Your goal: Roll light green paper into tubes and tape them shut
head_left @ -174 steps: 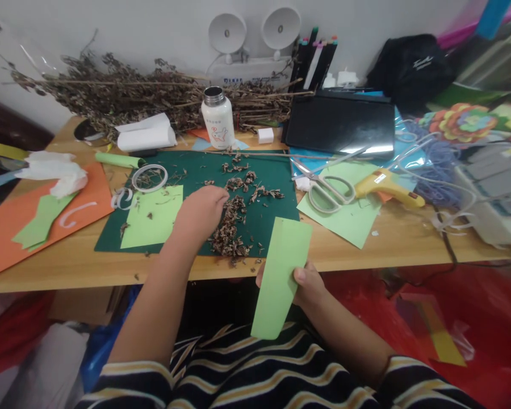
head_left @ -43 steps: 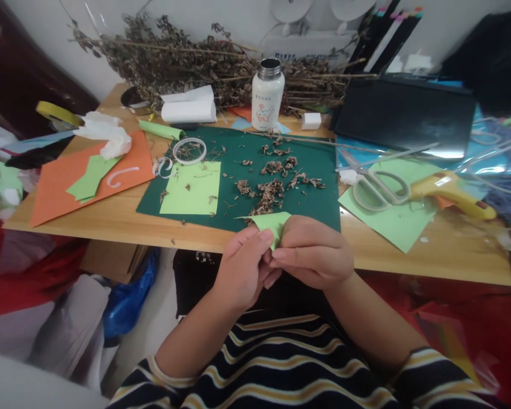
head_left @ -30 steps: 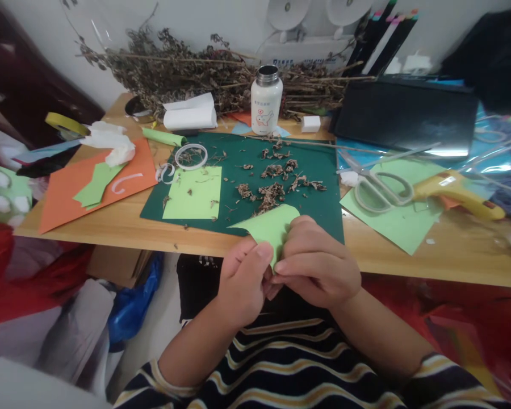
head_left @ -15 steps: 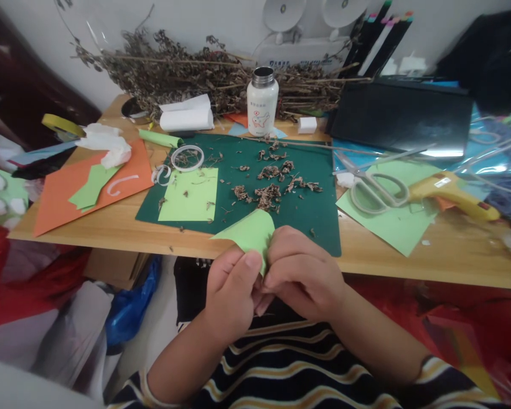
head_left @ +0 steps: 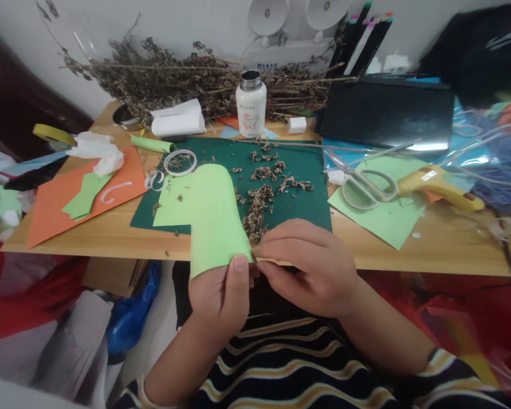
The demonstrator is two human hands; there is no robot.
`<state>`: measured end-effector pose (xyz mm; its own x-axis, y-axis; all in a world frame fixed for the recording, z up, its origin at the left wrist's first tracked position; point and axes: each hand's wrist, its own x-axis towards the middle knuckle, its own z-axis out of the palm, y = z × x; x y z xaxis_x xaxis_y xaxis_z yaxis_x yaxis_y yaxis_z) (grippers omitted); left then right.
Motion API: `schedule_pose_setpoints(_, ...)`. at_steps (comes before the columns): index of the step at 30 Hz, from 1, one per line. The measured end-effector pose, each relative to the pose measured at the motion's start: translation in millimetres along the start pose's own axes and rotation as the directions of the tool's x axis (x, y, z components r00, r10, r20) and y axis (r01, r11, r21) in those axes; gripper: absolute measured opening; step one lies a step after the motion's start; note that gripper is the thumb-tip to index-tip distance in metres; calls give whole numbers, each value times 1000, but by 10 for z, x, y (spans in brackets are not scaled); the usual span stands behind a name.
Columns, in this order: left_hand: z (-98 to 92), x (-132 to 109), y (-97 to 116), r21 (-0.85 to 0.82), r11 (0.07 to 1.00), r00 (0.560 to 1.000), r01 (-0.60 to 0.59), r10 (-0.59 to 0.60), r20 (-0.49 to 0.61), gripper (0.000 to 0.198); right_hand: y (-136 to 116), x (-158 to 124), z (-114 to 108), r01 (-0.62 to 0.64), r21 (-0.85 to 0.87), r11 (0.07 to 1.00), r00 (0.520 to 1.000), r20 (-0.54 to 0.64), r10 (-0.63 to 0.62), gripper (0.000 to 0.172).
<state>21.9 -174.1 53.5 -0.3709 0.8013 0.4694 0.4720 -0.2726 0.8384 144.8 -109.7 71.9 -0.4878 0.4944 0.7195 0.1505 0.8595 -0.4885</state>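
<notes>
A light green sheet of paper (head_left: 215,218) with a curved, rolled-over top is held up in front of the table's near edge. My left hand (head_left: 221,295) grips its lower edge, thumb on top and the other fingers mostly hidden behind. With thumb and forefinger closed at the paper's lower right corner, my right hand (head_left: 309,267) pinches it there. Just beyond the fingers, crumbled dry leaves (head_left: 259,207) lie on a dark green cutting mat (head_left: 298,199). Another yellow-green sheet (head_left: 170,207) rests on the mat, partly covered by the held one.
Grey-handled scissors (head_left: 366,190) and a yellow glue gun (head_left: 440,184) lie at right. Behind the mat stands an open white bottle (head_left: 251,108), with dried plant stalks (head_left: 166,79) along the wall. Orange paper (head_left: 80,196) and a yellow tape roll (head_left: 53,134) are at left.
The green paper has been raised and turned, so its broad face now shows. My right hand has shifted from being bunched against my left to the paper's lower right corner.
</notes>
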Motion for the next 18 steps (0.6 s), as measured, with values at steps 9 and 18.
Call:
schedule_pose_setpoints(9,-59,54,-68,512,751,898,-416,427,104,21,-58,-5,3,59,-332,941,996,83,-33,20)
schedule_pose_setpoints(18,-47,154,2,636,607,870,-476,429,243,37,-64,9,38,61,-459,887,980,196,34,22)
